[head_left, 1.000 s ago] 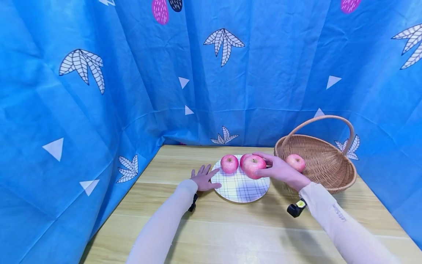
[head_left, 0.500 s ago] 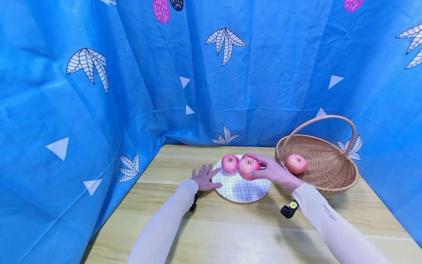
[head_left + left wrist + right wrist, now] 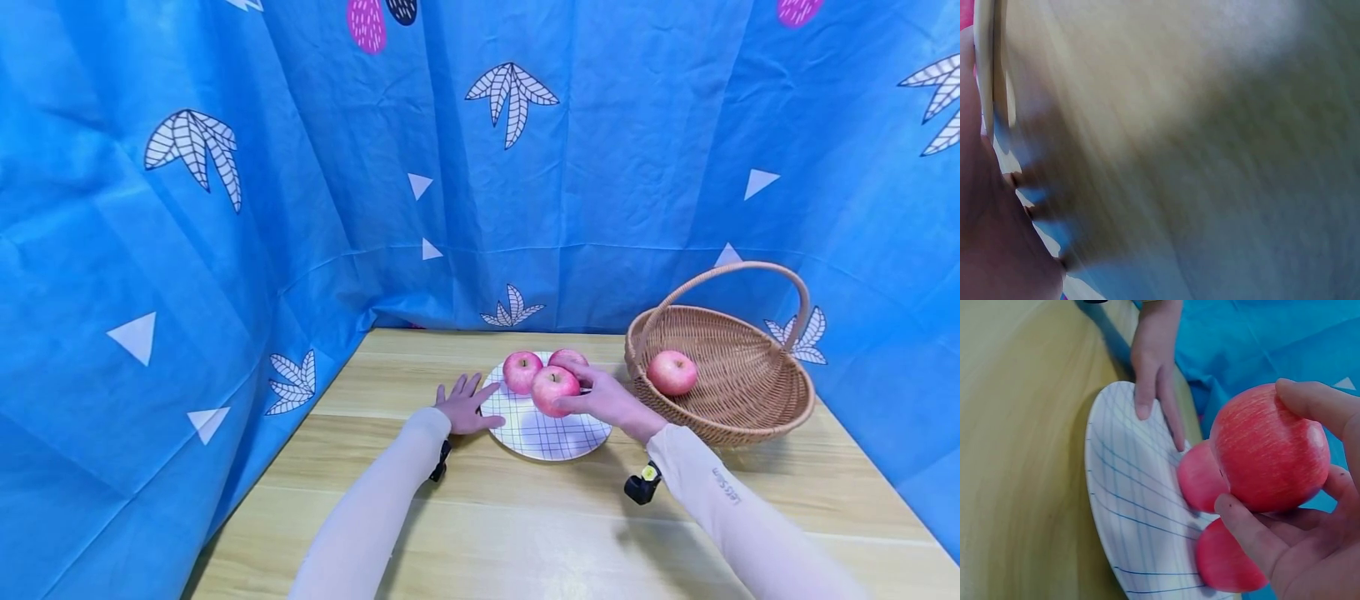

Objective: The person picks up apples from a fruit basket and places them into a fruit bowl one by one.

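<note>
A red apple (image 3: 1269, 450) is gripped between the thumb and fingers of my right hand (image 3: 606, 400), held over a white plate (image 3: 551, 437) with a blue grid pattern. Two more apples lie toward the plate's far side: one on the left (image 3: 522, 372), the other (image 3: 567, 357) partly covered by my right hand. My left hand (image 3: 463, 407) has its fingers spread, with thumb and index finger on the plate's left rim. The left wrist view catches mostly tabletop, with part of that hand and the plate's edge at the left.
A wicker basket (image 3: 738, 392) with a tall arched handle stands right of the plate, tilted toward me. Inside it, near the left wall, lies another apple (image 3: 672, 372). Blue patterned cloth (image 3: 630, 167) hangs behind and beside the wooden table (image 3: 510, 533).
My right hand has carried its apple leftward and a little nearer over the plate, uncovering the apple in the basket and more of the one behind. My left hand has stayed in place.
</note>
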